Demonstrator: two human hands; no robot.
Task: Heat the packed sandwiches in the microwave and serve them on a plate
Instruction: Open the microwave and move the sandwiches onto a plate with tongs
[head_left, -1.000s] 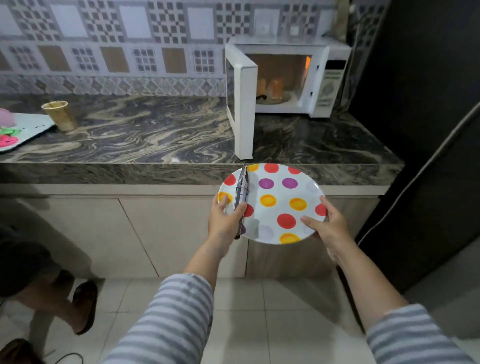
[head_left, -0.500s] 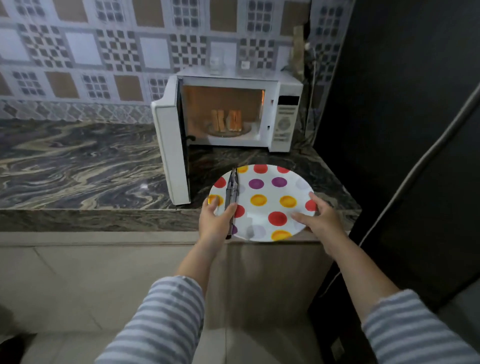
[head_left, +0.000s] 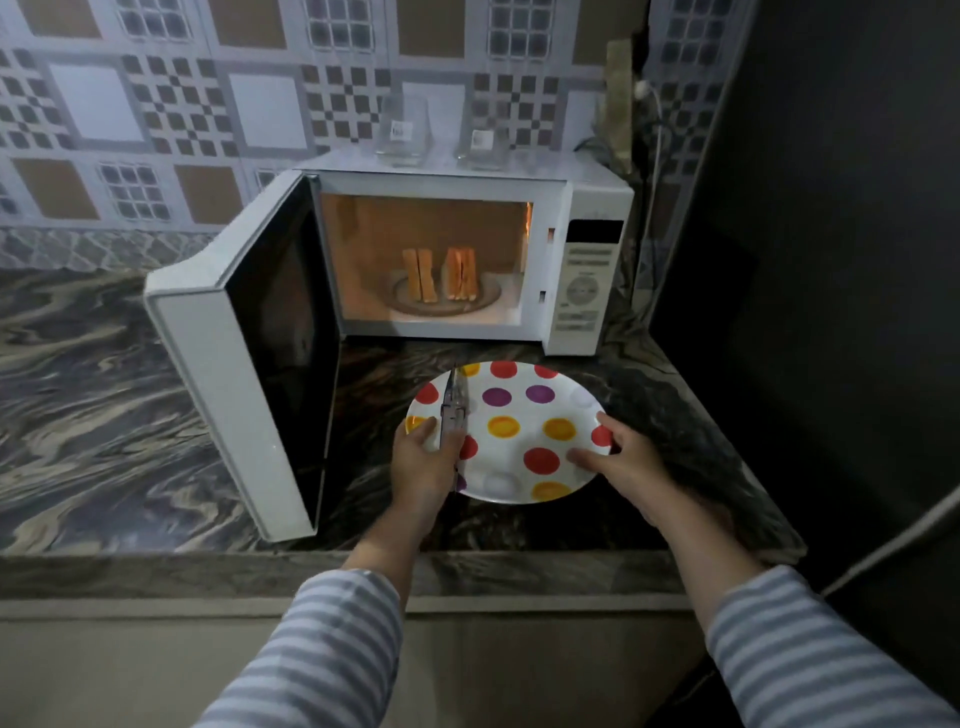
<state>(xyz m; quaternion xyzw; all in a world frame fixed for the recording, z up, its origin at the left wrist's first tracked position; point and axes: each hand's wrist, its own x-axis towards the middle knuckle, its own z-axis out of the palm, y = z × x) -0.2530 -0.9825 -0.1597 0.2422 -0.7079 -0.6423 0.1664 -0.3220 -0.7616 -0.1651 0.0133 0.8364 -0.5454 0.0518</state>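
Observation:
A white plate (head_left: 519, 410) with red, purple and yellow dots is over the marble counter, just in front of the microwave (head_left: 587, 208). My left hand (head_left: 423, 462) grips its left rim and pins metal tongs (head_left: 451, 410) against it. My right hand (head_left: 621, 457) holds the right rim, thumb on top. The microwave door (head_left: 249, 353) hangs wide open to the left. Inside the lit cavity, two sandwiches (head_left: 441, 273) stand upright on the turntable.
The marble counter (head_left: 104, 415) stretches left of the open door. Two clear glass containers (head_left: 405, 130) stand on top of the microwave. A dark wall (head_left: 831, 260) closes off the right side, with a cable (head_left: 657, 171) running down behind the microwave.
I have stepped up to the counter; the plate, held by both hands with the tongs, has moved from below the counter edge to above the counter in front of the microwave.

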